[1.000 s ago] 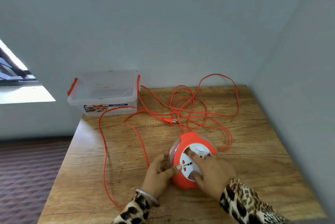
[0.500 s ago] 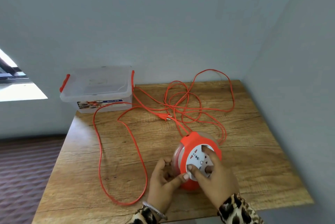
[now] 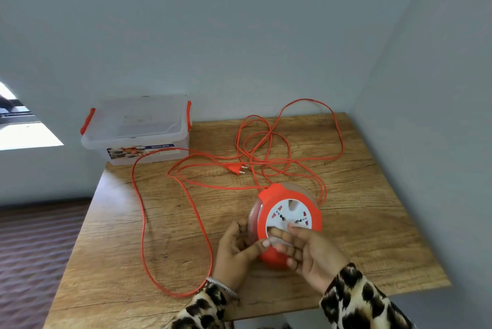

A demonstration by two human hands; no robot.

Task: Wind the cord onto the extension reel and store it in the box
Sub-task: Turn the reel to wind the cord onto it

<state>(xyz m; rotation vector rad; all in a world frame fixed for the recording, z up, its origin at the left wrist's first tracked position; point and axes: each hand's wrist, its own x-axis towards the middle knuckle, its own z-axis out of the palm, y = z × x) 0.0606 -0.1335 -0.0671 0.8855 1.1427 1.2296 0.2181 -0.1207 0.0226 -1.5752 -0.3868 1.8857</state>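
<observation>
The left hand (image 3: 235, 251) curls its fingers (image 3: 241, 230) around the clear side of the orange extension reel (image 3: 288, 219), thumb pressed across the lower front, while the right hand (image 3: 311, 251) lays slightly spread fingers (image 3: 282, 235) on the white socket face, so both hands grip the reel standing on edge on the wooden table (image 3: 372, 222). Beyond the fingertips the orange cord (image 3: 198, 218) sprawls in loose loops, one long loop running left of the left hand and its plug (image 3: 235, 168) lying farther out. The clear lidded box (image 3: 138, 129) sits well past the fingers at the far left corner.
</observation>
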